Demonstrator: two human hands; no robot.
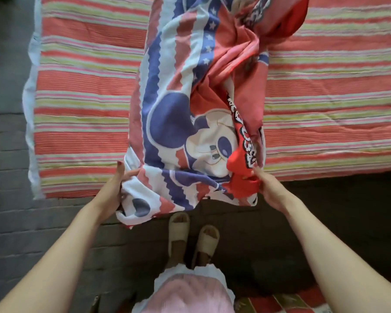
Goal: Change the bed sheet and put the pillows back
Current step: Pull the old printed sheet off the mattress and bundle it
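Note:
A bunched bed sheet point(190, 105) with red, blue and white stripes, stars and a cartoon mouse print lies across the bed, its near end hanging over the bed's front edge. The bed point(81, 91) is covered in a red, green and pink striped mattress cover. My left hand point(114, 190) grips the sheet's near left corner. My right hand point(269, 188) pinches the red edge at the near right corner. No pillows are in view.
I stand at the bed's long edge on a grey brick floor point(11, 154), wearing beige slippers point(193, 236). The bed's left end point(31, 123) lies to my left. A red striped cloth point(303, 303) lies on the floor at bottom right.

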